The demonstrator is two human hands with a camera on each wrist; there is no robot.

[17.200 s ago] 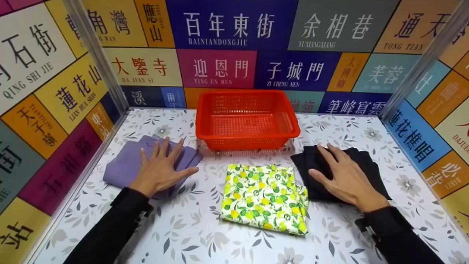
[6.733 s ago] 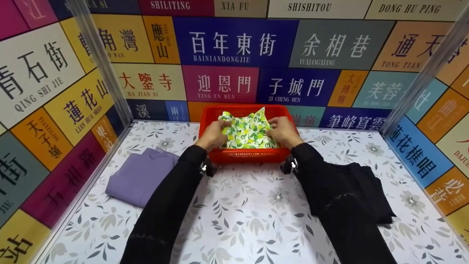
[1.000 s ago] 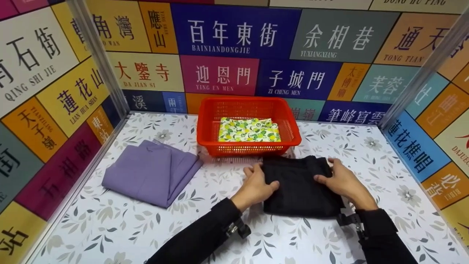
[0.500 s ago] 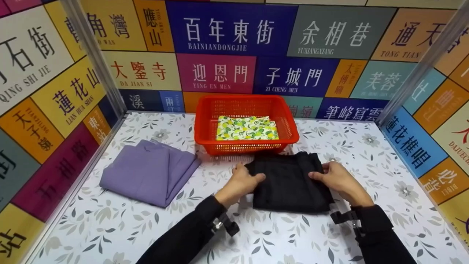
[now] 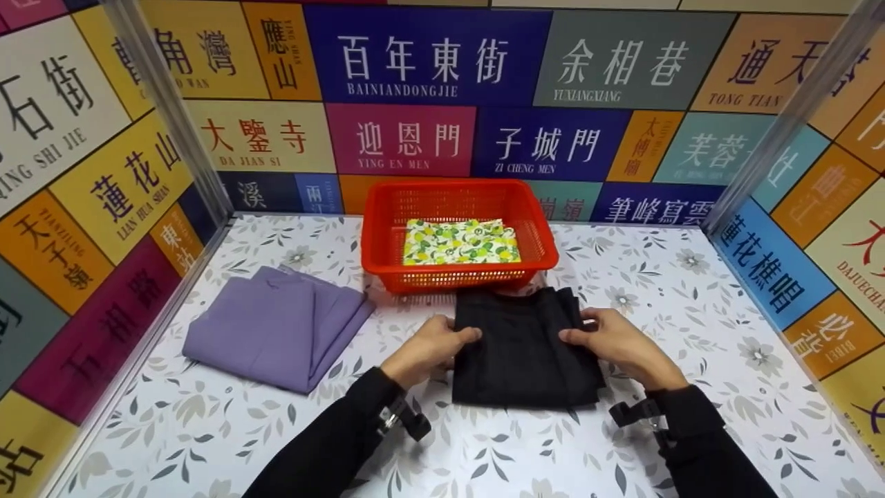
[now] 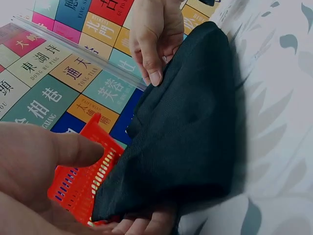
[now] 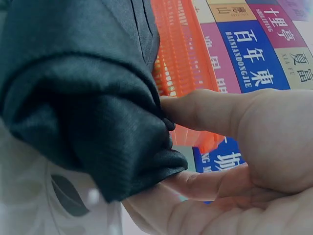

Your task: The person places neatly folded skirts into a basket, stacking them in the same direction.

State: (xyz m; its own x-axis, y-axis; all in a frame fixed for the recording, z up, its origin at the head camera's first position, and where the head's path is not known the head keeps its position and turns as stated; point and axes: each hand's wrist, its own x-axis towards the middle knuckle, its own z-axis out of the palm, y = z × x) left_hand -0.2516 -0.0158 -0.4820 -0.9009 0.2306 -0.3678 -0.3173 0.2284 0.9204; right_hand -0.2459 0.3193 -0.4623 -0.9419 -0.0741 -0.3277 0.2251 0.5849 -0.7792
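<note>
A folded black garment (image 5: pixel 522 353) lies between my two hands, in front of the basket. My left hand (image 5: pixel 425 353) holds its left edge, thumb over the top; in the left wrist view the fingers (image 6: pixel 146 223) reach under the cloth and the thumb is raised. My right hand (image 5: pixel 626 346) pinches the right edge, where the right wrist view shows thick rolled layers of black fabric (image 7: pixel 88 98) between thumb and fingers. The lemon-print folded cloth (image 5: pixel 460 242) lies flat in the red plastic basket (image 5: pixel 456 280). A folded purple garment (image 5: pixel 256 328) rests on the left.
The basket stands against the back wall (image 5: pixel 425 62) of printed signs. Side panels (image 5: pixel 104 207) close off the left and right. A pale leaf-patterned cover (image 5: pixel 477 456) lies over the table.
Over the last second both hands have shifted the black garment leftward. Earlier the lemon-print cloth lay on the table; both hands then held it in the basket. The purple garment has stayed at the left.
</note>
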